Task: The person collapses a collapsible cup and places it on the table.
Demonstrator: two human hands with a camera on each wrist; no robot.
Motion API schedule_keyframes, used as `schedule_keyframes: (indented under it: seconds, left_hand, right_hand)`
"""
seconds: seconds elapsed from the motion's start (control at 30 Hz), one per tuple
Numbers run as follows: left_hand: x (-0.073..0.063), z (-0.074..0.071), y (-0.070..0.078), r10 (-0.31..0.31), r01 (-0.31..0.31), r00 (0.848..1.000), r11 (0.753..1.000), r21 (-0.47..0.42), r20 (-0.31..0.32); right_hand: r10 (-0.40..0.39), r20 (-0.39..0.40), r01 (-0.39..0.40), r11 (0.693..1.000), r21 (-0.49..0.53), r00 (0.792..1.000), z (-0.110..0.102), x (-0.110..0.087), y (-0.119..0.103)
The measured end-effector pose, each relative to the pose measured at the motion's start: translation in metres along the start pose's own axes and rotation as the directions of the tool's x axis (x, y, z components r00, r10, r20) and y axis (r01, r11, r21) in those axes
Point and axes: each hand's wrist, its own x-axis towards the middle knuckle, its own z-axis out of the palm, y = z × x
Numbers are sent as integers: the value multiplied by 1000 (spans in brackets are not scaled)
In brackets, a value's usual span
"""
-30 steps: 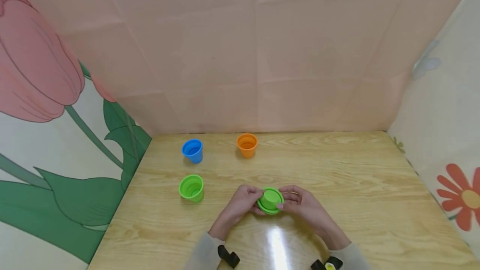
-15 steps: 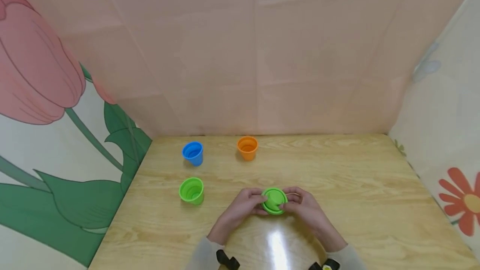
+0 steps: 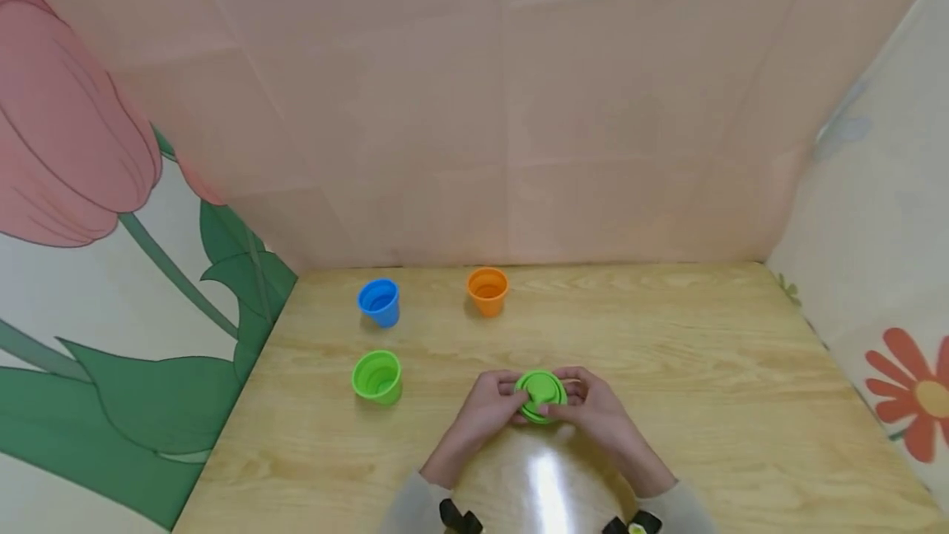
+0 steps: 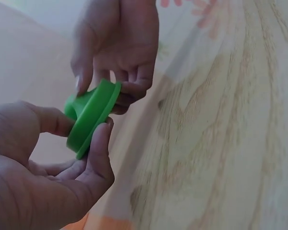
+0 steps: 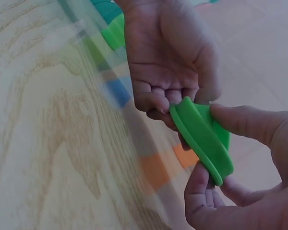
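Between the two hands is a green collapsible cup [image 3: 544,386], mostly flattened into a ringed disc, its base turned up toward the head camera. My left hand [image 3: 483,404] grips its left side, thumb on the base and fingers underneath. From the other side my right hand [image 3: 599,412] pinches the rim, its thumb also pressing the base. The left wrist view shows the cup [image 4: 97,115] edge-on, with a wide rim and part of the base still bulging out. In the right wrist view, fingers of both hands support the rim of the cup [image 5: 201,139].
Left of the hands, another green cup [image 3: 378,377] stands extended on the wooden table [image 3: 741,369]. A blue cup [image 3: 380,303] and an orange cup [image 3: 488,292] stand upright farther back. A pink sheet [image 3: 504,105] rises behind the table; flower-patterned panels flank it.
The base of the held green cup has sunk from a raised knob to a flatter, uneven form. Both thumbs have moved inward onto it. The standing cups have stayed in place.
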Motion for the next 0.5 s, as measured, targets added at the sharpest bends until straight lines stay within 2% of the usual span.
schedule_keyframes:
  seconds: [0.17,0.37,0.5]
  left_hand:
    - [-3,4,1,8,-7,1000,998,63,-18]
    - [-3,7,3,35,-33,999,997,63,-23]
    - [-3,5,5,12,-12,1000,1000,29,27]
  right_hand:
    - [4,-45,-5,1000,-30,999,4,-1,2]
    - [12,-103,-19,998,-67,995,5,3,4]
    - [6,-106,-13,997,-72,994,4,4,4]
